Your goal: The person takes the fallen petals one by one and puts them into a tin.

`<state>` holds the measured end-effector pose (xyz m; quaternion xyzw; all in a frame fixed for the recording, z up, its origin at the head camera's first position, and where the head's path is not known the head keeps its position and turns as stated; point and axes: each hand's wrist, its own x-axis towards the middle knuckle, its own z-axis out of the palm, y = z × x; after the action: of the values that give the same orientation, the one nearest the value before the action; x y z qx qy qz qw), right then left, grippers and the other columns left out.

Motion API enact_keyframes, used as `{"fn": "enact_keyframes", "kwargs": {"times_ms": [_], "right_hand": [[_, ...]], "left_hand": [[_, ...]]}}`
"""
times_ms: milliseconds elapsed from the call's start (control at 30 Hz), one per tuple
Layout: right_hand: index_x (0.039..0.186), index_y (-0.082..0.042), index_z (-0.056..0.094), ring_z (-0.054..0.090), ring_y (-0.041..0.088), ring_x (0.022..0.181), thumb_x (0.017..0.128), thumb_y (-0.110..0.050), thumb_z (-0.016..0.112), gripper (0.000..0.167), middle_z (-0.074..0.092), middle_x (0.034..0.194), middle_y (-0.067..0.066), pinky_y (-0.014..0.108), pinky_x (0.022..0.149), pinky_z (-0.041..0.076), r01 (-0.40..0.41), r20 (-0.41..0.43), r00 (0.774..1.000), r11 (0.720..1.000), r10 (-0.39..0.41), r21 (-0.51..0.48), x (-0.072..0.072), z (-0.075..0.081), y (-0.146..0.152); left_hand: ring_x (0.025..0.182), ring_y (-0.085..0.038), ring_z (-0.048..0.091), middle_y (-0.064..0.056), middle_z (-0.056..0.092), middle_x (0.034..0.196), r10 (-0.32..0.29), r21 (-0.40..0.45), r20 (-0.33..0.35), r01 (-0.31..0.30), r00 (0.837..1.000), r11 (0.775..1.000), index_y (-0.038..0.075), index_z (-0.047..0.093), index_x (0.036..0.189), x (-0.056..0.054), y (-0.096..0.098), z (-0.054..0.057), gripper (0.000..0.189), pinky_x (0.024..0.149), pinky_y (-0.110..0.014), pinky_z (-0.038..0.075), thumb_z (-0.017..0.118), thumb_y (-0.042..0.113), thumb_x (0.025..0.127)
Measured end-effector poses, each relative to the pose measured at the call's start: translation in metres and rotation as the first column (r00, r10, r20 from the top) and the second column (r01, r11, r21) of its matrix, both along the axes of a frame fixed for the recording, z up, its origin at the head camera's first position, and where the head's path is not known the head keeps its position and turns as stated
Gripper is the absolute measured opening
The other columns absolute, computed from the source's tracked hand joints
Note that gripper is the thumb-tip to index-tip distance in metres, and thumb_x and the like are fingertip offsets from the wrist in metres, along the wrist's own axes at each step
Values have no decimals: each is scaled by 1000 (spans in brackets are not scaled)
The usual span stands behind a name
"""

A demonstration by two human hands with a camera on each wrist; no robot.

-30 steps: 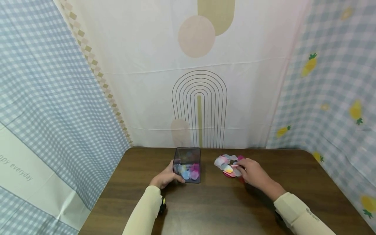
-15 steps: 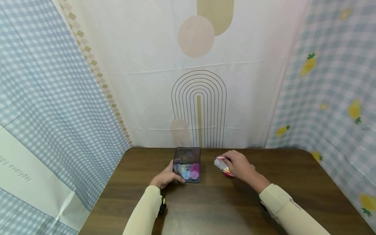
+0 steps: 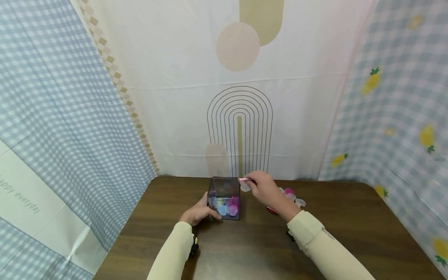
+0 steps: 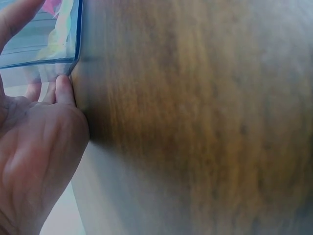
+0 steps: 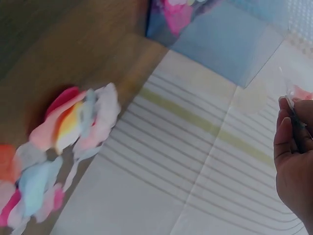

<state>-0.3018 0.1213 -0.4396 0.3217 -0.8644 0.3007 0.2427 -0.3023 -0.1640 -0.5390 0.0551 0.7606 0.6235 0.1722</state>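
Observation:
A clear, dark-edged box [image 3: 224, 200] stands on the table with blue, yellow and magenta fake petals [image 3: 232, 207] inside, low down. My left hand [image 3: 200, 210] grips its left side, thumb along the front and fingers round the back corner; the left wrist view shows the palm [image 4: 39, 147] close against the clear wall. Just above the box's right rim, my right hand [image 3: 262, 190] pinches several pale and pink petals [image 3: 245, 186] between thumb and fingers. The right wrist view catches that hand [image 5: 296, 142] with its thumb pressed to the fingertips.
A loose pile of petals [image 3: 289, 193], partly hidden behind the right forearm, lies on the brown wooden table [image 3: 238, 249]. In the right wrist view the pile [image 5: 71, 120] shows pink, white, yellow and orange pieces. A printed cloth [image 3: 175, 128] hangs behind the table's far edge.
My right hand has gathered petals from the pile and carried them left and up to the box's right rim. My left hand keeps its grip on the box.

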Motion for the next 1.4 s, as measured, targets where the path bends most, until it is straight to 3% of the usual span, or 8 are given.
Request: {"fn": "enact_keyframes", "kwargs": {"times_ms": [533,800,1067,1233,1400], "right_hand": [[102,-11,80,69,21,93,100,-10,73,7,79,99,5,41,83,60,-8,22,1000,1000,8,11,4,1,-34],[100,-12,79,66,18,88,101,-12,72,7,78,96,2,38,80,57,-21,27,999,999,20,43,-2,-3,-43],[99,-11,79,71,21,96,103,-12,69,10,80,99,4,43,88,60,-42,185,983,985,11,165,-15,1,-62],[96,-11,79,67,15,86,104,-11,68,14,79,95,2,36,79,58,-65,290,957,972,-4,228,-24,1,-73],[98,-9,81,64,13,80,103,-9,67,14,81,96,5,32,74,56,-79,338,941,957,-21,280,-30,-1,-81]], "left_hand": [[126,-28,53,-18,54,143,-12,-6,-17,12,1000,1000,8,30,154,-2,-4,6,105,123,-51,33,89,-9,68],[124,-27,54,-18,53,143,-25,-5,-17,25,1000,1000,8,30,153,-1,-2,3,105,119,-49,36,89,-10,69],[126,-27,54,-19,51,147,-26,-6,-11,25,1000,1000,7,28,155,0,-2,2,107,120,-49,36,88,-10,68],[128,-28,54,-19,51,149,-33,-3,6,33,999,999,8,28,155,0,-2,1,107,119,-49,37,89,-10,69],[126,-26,56,-17,53,148,-26,0,13,26,1000,1000,10,30,153,-1,-2,0,104,112,-40,41,89,-9,69]]}}
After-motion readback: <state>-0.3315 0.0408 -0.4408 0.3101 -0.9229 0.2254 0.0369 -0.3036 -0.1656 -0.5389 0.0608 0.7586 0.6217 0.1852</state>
